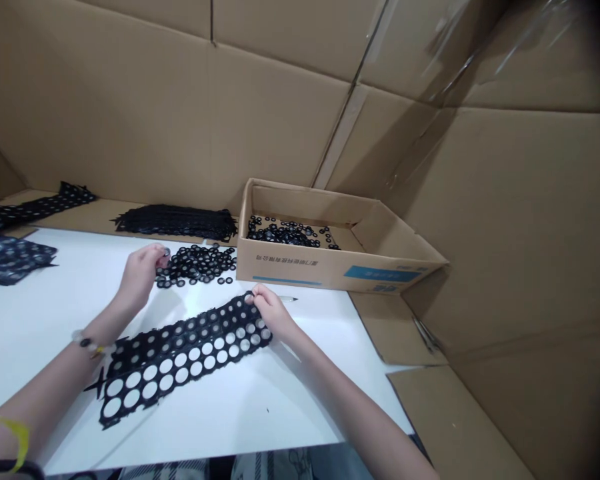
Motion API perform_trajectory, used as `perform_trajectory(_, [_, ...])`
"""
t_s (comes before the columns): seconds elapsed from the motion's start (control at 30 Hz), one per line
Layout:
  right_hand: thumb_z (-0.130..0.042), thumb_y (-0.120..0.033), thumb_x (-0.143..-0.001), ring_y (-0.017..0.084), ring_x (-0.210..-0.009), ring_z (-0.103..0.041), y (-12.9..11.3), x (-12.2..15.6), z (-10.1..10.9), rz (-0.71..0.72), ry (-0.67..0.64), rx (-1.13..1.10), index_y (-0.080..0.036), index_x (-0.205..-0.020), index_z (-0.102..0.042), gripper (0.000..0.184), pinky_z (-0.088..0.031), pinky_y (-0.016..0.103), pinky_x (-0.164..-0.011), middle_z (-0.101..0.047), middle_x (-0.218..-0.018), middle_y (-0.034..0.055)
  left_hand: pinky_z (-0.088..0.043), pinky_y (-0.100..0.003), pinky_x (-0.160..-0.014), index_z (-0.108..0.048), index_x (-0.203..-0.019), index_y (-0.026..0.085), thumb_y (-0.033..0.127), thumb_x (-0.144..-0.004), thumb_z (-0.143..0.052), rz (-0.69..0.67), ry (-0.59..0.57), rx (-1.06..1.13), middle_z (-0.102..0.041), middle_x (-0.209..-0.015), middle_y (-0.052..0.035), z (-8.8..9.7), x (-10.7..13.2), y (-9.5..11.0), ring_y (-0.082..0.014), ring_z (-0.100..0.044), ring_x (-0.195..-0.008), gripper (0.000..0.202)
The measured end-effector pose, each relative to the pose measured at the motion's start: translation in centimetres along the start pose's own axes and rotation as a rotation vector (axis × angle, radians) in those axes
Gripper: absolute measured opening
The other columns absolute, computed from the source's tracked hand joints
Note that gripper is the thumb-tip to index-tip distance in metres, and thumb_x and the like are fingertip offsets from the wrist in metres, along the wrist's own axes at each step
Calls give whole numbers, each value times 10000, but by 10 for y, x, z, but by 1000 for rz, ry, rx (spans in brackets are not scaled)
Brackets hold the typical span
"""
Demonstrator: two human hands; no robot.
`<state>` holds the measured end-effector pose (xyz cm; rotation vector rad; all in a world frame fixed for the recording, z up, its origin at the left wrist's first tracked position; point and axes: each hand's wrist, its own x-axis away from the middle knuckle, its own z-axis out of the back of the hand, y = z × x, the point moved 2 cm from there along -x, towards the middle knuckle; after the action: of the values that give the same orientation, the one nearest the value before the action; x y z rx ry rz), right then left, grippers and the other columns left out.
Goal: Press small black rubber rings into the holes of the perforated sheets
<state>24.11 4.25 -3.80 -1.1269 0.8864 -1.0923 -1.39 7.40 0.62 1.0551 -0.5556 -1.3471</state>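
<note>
Pinched by its far right corner in my right hand (269,312) is a black perforated sheet (190,353). Rows of large round holes run along its near side, showing white table through them; smaller rings fill the far rows. My left hand (143,273) is closed, with a small black ring (167,253) between thumb and fingertips. That hand is at the left edge of a loose pile of black rings (200,265) on the white table (220,420). A pen-like thing (289,299) lies just beyond my right hand.
Behind the pile on the right stands an open cardboard box (285,268) holding many black rings (285,233). A stack of black sheets (175,221) lies along the back, with more perforated sheets (15,259) at the left. Cardboard walls (155,120) rise behind and to the right.
</note>
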Motion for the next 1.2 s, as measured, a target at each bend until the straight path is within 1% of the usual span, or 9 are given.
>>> perform_trajectory(0.17, [-433,-227,-778,154,-756,-527,-4,4,-5,9,-98,-49,-206,-746,-434,38,-385,237,-639,-570,-738,-11,-351,-385,-860,-713,-876,198,382,-805,-494,-114,22,-433,-658,-918,-82,4,-9,-24,-313,-474,-960,294])
perform_trajectory(0.27, [-449,-233,-779,155,-746,-522,-5,5,-6,2,-88,-75,-203,-742,-449,47,-388,236,-627,-561,-719,-11,-353,-444,-872,-657,-1138,242,391,-859,-439,-161,-9,-712,-620,-1058,-108,-4,-4,-26,-342,-430,-1012,384])
perform_trajectory(0.37, [-470,-276,-789,155,-737,-515,-9,4,-6,2,-77,-116,-203,-738,-473,89,-392,234,-618,-548,-718,-6,-324,-484,-935,-552,-1274,244,417,-877,-434,-232,0,-674,-556,-1202,-113,-11,5,-12,-348,-400,-1086,449])
perform_trajectory(0.43, [-504,-330,-793,147,-713,-506,-13,6,-7,2,-113,-177,-204,-760,-487,131,-396,231,-608,-546,-726,-8,-293,-466,-1003,-518,-1296,249,446,-882,-435,-329,-129,-478,-540,-1260,-85,-20,16,5,-319,-388,-1148,466])
perform_trajectory(0.57, [-595,-428,-763,122,-635,-492,-21,8,-10,26,-182,-302,-199,-818,-530,244,-401,224,-575,-551,-722,-18,-399,-342,-940,-636,-1065,209,488,-834,-519,-256,-629,-62,-637,-1100,-51,-42,39,25,-241,-525,-1036,381])
perform_trajectory(0.63, [-638,-455,-730,111,-580,-492,-21,8,-8,-2,-192,-309,-183,-801,-565,290,-399,223,-546,-564,-688,-18,-440,-297,-822,-653,-827,179,499,-818,-539,-175,-725,-17,-661,-861,-23,-48,43,25,-209,-574,-861,339])
perform_trajectory(0.8, [-698,-476,-666,90,-485,-471,-20,6,0,-108,-282,-234,-147,-602,-579,356,-366,219,-491,-608,-598,8,-426,-272,-751,-600,-745,172,479,-827,-529,-155,-660,-20,-638,-783,-6,-46,38,21,-192,-570,-797,325])
perform_trajectory(0.97, [-702,-430,-677,94,-528,-512,-23,7,1,-115,-275,-282,-156,-687,-579,301,-392,219,-547,-624,-625,-6,-391,-303,-753,-513,-779,194,448,-813,-550,-371,-318,-200,-591,-798,-21,-39,47,37,-201,-509,-808,258])
perform_trajectory(1.2, [-691,-448,-715,119,-617,-563,-21,11,-10,-54,-404,-396,-170,-753,-533,322,-418,243,-640,-608,-656,-17,-347,-308,-705,-406,-607,185,403,-888,-491,-582,-569,-309,-493,-604,14,-48,69,46,-168,-460,-667,365])
